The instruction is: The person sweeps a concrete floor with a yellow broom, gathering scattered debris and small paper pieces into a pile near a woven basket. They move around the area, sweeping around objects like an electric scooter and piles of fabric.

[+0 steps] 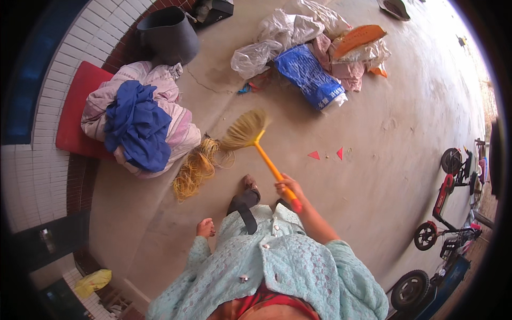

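My right hand (288, 184) is wrapped round the orange handle of a short broom (269, 162), close to its red end. The broom's straw bristles fan out to the far left, slightly blurred, and reach the floor beside a tangle of yellow string (192, 172). My left hand (205, 228) hangs low by my left side, its fingers curled in and nothing showing in them. To the left of the string, a pale pink quilt (184, 128) with a blue cloth (137, 125) on top lies bunched on a red seat (74, 114).
Plastic bags (253, 57), a blue sack (309, 74) and an orange piece (360, 40) form a heap ahead. Two red scraps (313, 155) lie on the floor. A dark bucket (169, 37) stands by the tiled wall, a red scooter (441, 197) at the right.
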A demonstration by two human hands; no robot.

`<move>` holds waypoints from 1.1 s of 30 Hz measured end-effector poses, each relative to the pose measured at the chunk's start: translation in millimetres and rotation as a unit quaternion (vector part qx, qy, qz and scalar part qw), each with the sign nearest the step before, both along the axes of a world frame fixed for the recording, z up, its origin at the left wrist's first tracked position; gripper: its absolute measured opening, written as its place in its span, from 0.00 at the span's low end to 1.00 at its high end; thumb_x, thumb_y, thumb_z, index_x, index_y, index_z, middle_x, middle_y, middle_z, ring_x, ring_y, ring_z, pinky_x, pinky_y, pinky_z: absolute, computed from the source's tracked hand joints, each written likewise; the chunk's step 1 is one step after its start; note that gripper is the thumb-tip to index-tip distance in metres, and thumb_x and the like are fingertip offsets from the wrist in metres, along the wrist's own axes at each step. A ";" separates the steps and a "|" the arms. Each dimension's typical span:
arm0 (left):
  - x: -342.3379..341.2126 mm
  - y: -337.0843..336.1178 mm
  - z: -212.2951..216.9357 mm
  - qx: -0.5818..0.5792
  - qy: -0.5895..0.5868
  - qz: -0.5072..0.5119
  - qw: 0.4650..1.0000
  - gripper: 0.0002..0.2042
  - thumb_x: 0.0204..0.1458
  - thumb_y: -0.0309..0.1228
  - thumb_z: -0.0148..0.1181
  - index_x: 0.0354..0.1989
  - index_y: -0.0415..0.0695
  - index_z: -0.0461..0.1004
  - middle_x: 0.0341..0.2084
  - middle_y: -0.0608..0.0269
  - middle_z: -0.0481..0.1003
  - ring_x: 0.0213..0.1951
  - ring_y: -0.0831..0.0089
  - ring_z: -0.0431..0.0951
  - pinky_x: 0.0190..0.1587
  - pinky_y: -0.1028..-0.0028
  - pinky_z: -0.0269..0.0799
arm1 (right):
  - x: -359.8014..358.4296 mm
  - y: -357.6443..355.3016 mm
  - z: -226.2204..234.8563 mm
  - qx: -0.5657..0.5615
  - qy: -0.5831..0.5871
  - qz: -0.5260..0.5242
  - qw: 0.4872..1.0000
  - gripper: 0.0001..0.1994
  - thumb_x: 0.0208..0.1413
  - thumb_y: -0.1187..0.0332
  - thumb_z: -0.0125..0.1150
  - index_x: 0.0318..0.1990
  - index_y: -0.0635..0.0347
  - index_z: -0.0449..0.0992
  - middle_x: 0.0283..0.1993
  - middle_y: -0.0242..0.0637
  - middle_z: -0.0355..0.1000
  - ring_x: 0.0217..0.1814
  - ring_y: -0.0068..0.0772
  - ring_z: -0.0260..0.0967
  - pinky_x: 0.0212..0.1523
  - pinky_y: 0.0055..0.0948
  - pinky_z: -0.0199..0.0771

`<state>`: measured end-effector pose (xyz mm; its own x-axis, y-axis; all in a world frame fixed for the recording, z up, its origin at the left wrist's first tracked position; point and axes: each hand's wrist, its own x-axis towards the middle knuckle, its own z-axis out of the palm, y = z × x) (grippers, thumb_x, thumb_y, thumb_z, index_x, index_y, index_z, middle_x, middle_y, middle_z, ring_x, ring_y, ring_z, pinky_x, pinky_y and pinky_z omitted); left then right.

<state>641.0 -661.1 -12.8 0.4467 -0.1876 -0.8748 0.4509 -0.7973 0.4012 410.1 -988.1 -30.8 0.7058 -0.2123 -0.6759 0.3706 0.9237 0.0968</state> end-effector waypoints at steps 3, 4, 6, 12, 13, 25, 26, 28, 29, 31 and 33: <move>0.4 3.0 1.0 0.036 0.000 -0.030 0.999 0.16 0.43 0.31 0.48 0.42 0.41 0.64 0.21 0.63 0.68 0.17 0.73 0.69 0.17 0.72 0.67 | -71.6 4.5 37.4 -0.089 0.206 0.048 0.973 0.39 0.41 0.83 0.48 0.59 0.47 0.36 0.20 0.38 0.60 0.16 0.22 0.56 0.14 0.21 0.59; -1.3 4.2 -1.6 0.050 0.002 -0.039 0.998 0.15 0.43 0.31 0.48 0.42 0.41 0.65 0.21 0.63 0.68 0.17 0.73 0.69 0.17 0.72 0.67 | -94.2 6.5 46.4 -0.159 0.264 0.116 0.944 0.40 0.40 0.83 0.48 0.60 0.48 0.34 0.19 0.37 0.60 0.16 0.22 0.57 0.14 0.22 0.59; -4.8 -0.5 -12.0 0.049 0.003 -0.059 0.997 0.15 0.43 0.32 0.48 0.40 0.40 0.66 0.23 0.62 0.70 0.19 0.71 0.71 0.20 0.71 0.69 | -142.1 15.9 54.9 -0.233 0.295 0.158 0.913 0.41 0.40 0.83 0.49 0.60 0.49 0.34 0.20 0.34 0.59 0.16 0.21 0.57 0.14 0.21 0.58; -5.1 -24.0 -67.2 -0.028 -0.119 -0.226 0.966 0.14 0.41 0.32 0.51 0.37 0.39 0.70 0.31 0.58 0.73 0.30 0.70 0.73 0.32 0.74 0.69 | -199.1 22.4 168.5 -0.229 0.299 0.145 0.915 0.40 0.39 0.82 0.46 0.60 0.44 0.36 0.22 0.33 0.58 0.15 0.19 0.52 0.15 0.19 0.56; -2.9 -26.5 -74.4 -0.035 -0.126 -0.239 0.962 0.14 0.41 0.32 0.51 0.37 0.39 0.70 0.32 0.58 0.73 0.31 0.71 0.73 0.34 0.75 0.68 | -205.9 24.3 181.6 -0.210 0.281 0.136 0.927 0.39 0.40 0.82 0.46 0.60 0.44 0.36 0.22 0.33 0.58 0.15 0.19 0.52 0.15 0.19 0.56; -1.7 -98.8 -19.1 -0.008 0.054 -0.144 0.988 0.17 0.48 0.30 0.44 0.48 0.43 0.58 0.23 0.62 0.66 0.14 0.77 0.65 0.13 0.79 0.59 | -255.8 23.9 102.3 -0.143 0.363 0.145 0.909 0.36 0.38 0.84 0.50 0.58 0.55 0.46 0.21 0.39 0.63 0.15 0.25 0.58 0.13 0.23 0.58; -0.6 -99.8 -17.8 -0.006 0.050 -0.148 0.988 0.17 0.48 0.30 0.44 0.48 0.43 0.57 0.23 0.62 0.66 0.15 0.77 0.65 0.13 0.79 0.60 | -265.9 11.9 101.2 -0.173 0.402 0.174 0.882 0.36 0.37 0.84 0.50 0.57 0.57 0.47 0.20 0.39 0.63 0.15 0.25 0.58 0.13 0.24 0.59; 0.7 -101.4 -17.2 -0.001 0.044 -0.159 0.986 0.17 0.49 0.30 0.44 0.48 0.43 0.57 0.24 0.62 0.65 0.15 0.76 0.66 0.13 0.78 0.61 | -286.1 -12.2 101.4 -0.220 0.457 0.209 0.836 0.35 0.35 0.83 0.51 0.57 0.59 0.50 0.18 0.38 0.63 0.14 0.26 0.59 0.13 0.24 0.60; 0.3 -105.8 -16.3 0.005 0.043 -0.166 0.985 0.17 0.49 0.31 0.44 0.48 0.43 0.57 0.24 0.62 0.65 0.16 0.76 0.66 0.14 0.78 0.62 | -295.7 -23.4 101.3 -0.238 0.475 0.215 0.819 0.34 0.34 0.82 0.50 0.56 0.59 0.51 0.17 0.37 0.62 0.13 0.25 0.58 0.13 0.24 0.60; -4.0 -114.3 -14.6 0.017 0.044 -0.180 0.983 0.17 0.49 0.31 0.44 0.48 0.43 0.57 0.24 0.62 0.66 0.16 0.76 0.67 0.14 0.77 0.64 | -312.3 -46.6 107.4 -0.263 0.502 0.209 0.797 0.34 0.34 0.82 0.50 0.56 0.60 0.52 0.16 0.35 0.62 0.14 0.24 0.58 0.14 0.23 0.61; -10.9 -127.2 -9.5 0.016 0.036 -0.181 0.983 0.16 0.48 0.31 0.45 0.46 0.41 0.60 0.24 0.63 0.66 0.15 0.76 0.67 0.15 0.76 0.67 | -326.4 -54.9 118.3 -0.281 0.528 0.204 0.775 0.33 0.34 0.81 0.49 0.55 0.61 0.53 0.16 0.34 0.61 0.14 0.24 0.58 0.14 0.23 0.61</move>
